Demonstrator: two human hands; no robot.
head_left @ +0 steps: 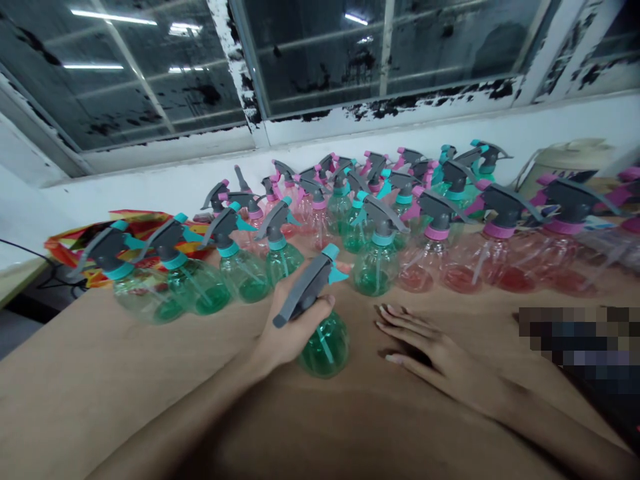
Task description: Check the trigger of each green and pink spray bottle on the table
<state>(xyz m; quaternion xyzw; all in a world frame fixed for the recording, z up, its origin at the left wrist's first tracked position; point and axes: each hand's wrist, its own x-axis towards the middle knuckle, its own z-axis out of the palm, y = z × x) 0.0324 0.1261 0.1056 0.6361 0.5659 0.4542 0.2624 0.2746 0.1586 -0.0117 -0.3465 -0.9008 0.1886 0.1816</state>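
My left hand (293, 320) is wrapped round the neck of a green spray bottle (327, 350), just under its grey sprayer head with a turquoise nozzle and trigger. Clear green plastic shows below my fingers, with a pale dip tube inside. To the right, my right hand (425, 343) rests palm down on the wooden table (380, 427), its fingers stretched out and holding nothing. Another green spray bottle (375, 270) stands upright just beyond, between the two hands. A pink-collared spray bottle (417, 270) is beside it.
Rows of green and pink spray bottles line the table's far side, in front of a white wall (170, 173) and windows. A red and yellow bag (125, 220) lies behind the left bottles. At the back right is a beige container (565, 160).
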